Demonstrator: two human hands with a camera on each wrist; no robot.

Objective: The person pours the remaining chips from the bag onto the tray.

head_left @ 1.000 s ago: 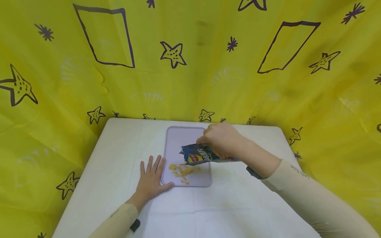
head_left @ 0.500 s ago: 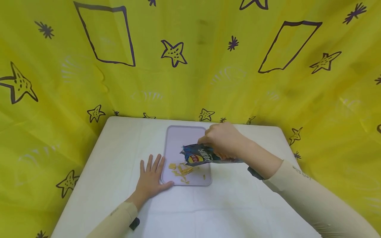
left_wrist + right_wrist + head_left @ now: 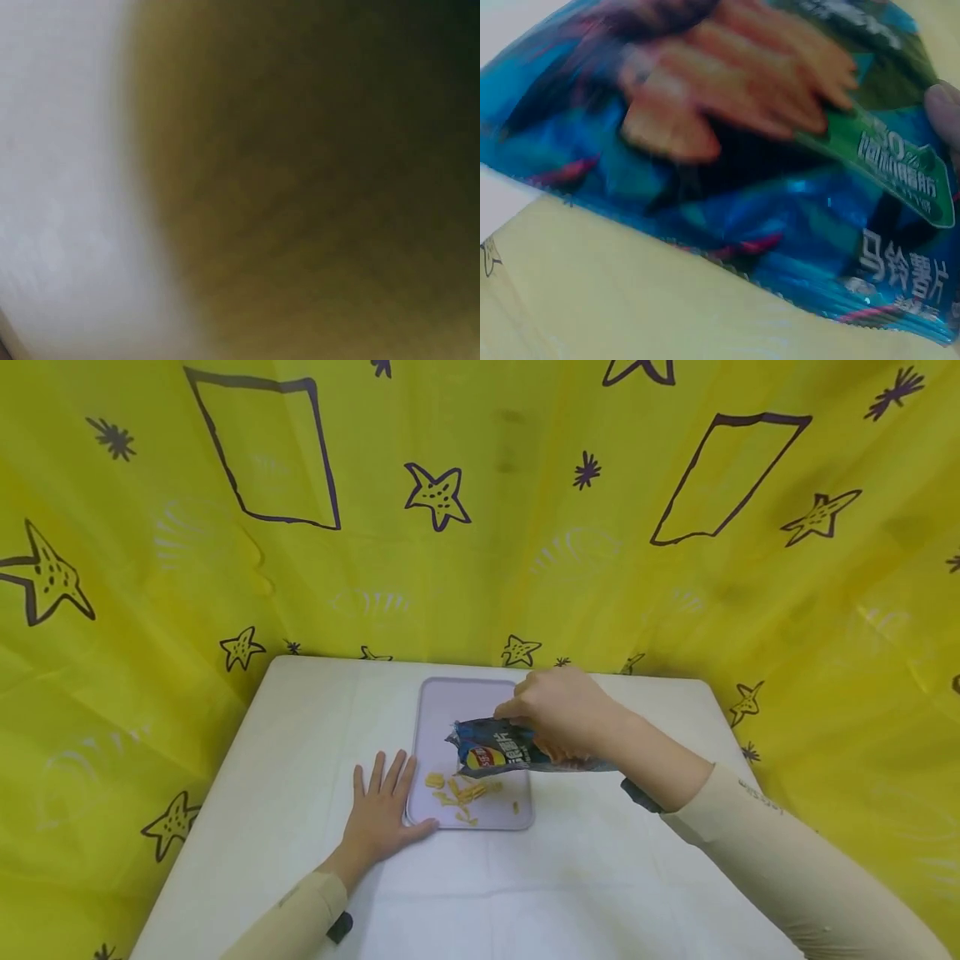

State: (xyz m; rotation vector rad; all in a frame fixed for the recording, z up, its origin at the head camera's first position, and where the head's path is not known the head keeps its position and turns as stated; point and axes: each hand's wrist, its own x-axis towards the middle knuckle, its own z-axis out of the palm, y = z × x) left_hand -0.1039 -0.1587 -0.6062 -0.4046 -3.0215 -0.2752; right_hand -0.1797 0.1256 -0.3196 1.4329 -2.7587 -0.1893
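My right hand (image 3: 566, 706) grips a dark blue potato chip bag (image 3: 510, 750) above the pale lilac tray (image 3: 453, 706). The bag lies on its side in the air, its ragged torn end pointing left. Broken yellow chips (image 3: 471, 793) lie on the near half of the tray. Beside them my left hand (image 3: 381, 822) rests with spread fingers, its fingertips and thumb at the tray's left edge and near corner. In the right wrist view the blue bag (image 3: 727, 195) fills most of the picture, a fingertip (image 3: 945, 112) at its right edge. The left wrist view is too blurred to show the hand's work.
A white cloth (image 3: 570, 893) covers the table under the tray. Behind and at both sides hangs a yellow curtain (image 3: 480, 568) with dark starfish drawings, close to the table's far edge.
A small chip piece has appeared at the tray's right side, and more chips show in the pile. The bag has shifted slightly left. My left hand stays where it was.
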